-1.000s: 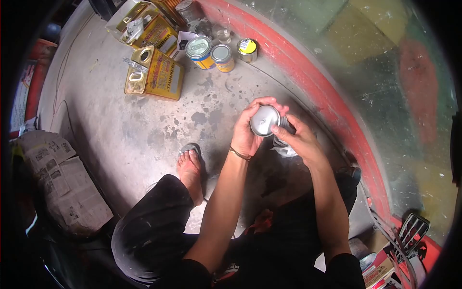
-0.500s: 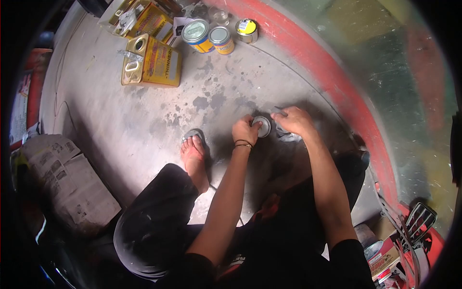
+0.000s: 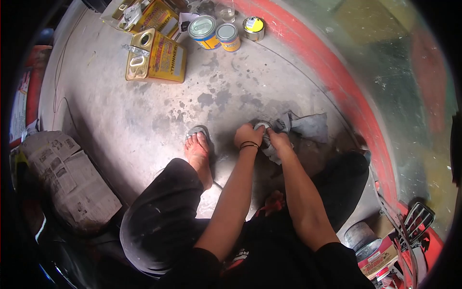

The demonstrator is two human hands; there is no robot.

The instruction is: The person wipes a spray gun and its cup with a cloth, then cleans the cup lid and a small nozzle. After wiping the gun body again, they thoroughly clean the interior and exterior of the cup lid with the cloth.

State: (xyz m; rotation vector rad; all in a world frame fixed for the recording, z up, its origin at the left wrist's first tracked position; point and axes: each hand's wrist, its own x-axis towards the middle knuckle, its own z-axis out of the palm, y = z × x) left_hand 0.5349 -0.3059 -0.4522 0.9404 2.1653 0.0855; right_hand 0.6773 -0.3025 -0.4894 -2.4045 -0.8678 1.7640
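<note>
My left hand, with a dark band at the wrist, is closed around a small round metal tin. My right hand meets it from the other side, its fingers pressed at the tin's rim. A crumpled grey rag is bunched at my right fingers; one part hangs below the hand and a wider part spreads to the right. Both hands are low over the concrete floor, between my legs. The fingers partly cover the tin, so its contents cannot be made out.
Ahead stand a yellow thinner can, a large paint tin, a smaller tin and a yellow-topped tin. A clear cup is behind them. A red painted border curves along the right. Newspaper-covered padding lies left.
My right hand has come left and down onto the tin. The rag, mostly hidden behind that hand before, now shows spread out to the right. My left hand still holds the tin.
</note>
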